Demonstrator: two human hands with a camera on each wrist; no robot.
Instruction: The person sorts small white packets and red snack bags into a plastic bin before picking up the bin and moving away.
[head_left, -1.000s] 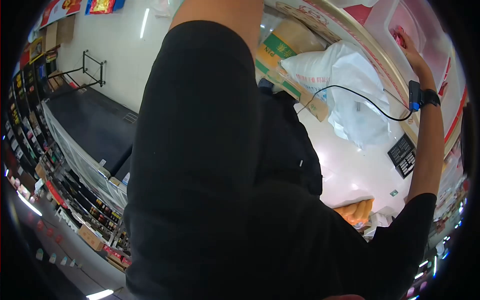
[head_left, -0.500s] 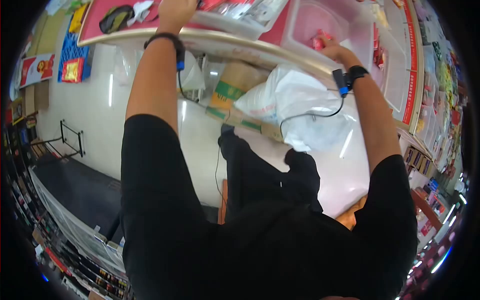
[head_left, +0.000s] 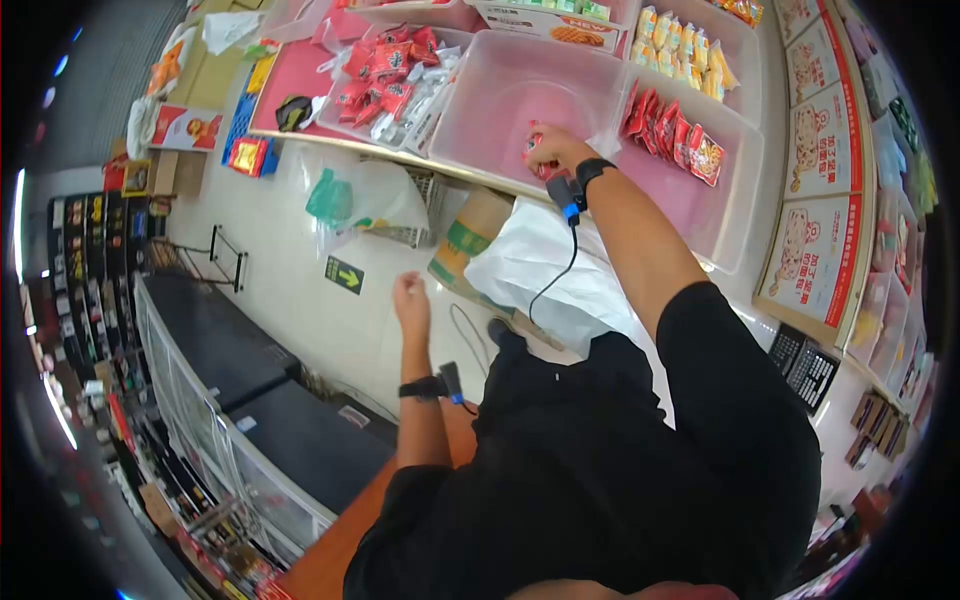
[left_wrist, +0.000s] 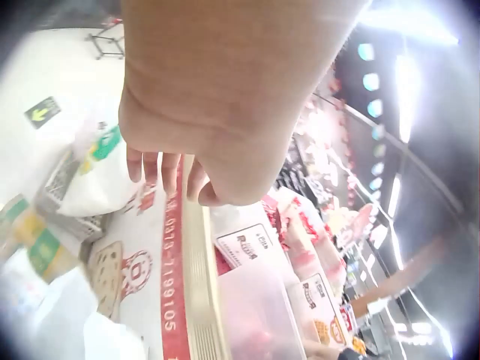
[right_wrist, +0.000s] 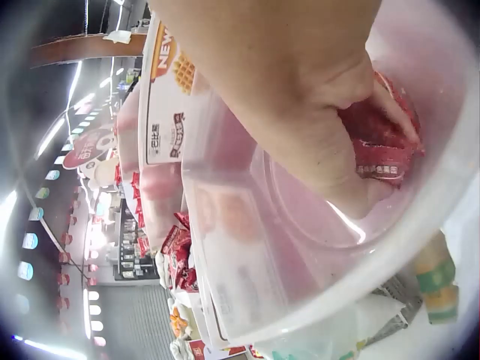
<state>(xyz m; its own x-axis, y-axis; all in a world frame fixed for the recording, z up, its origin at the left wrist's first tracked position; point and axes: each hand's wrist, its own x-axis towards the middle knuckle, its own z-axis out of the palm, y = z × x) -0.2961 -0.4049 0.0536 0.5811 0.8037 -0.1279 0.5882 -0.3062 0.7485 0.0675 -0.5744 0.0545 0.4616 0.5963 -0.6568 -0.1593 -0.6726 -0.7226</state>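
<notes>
In the head view my right hand (head_left: 560, 150) reaches into a translucent plastic bin (head_left: 470, 110) and grips a red snack packet (head_left: 535, 142). The right wrist view shows fingers and thumb curled round this red packet (right_wrist: 381, 154), low over the bin's floor, with part of it hidden by the hand. My left hand (head_left: 410, 298) hangs away from the display, in front of the body, with nothing in it. Its fingers (left_wrist: 169, 169) droop loosely in the left wrist view.
Left of the bin stands another bin of red packets (head_left: 392, 65) and silvery ones. To the right, a bin holds a row of red packets (head_left: 680, 135); yellow-wrapped snacks (head_left: 685, 48) lie behind. A white bag (head_left: 535, 255) and a cardboard roll (head_left: 468, 240) stand below the display edge.
My left hand has come back from the left side of the display and dropped down. The right hand stays in the bin with the red packet while the head view has turned.
</notes>
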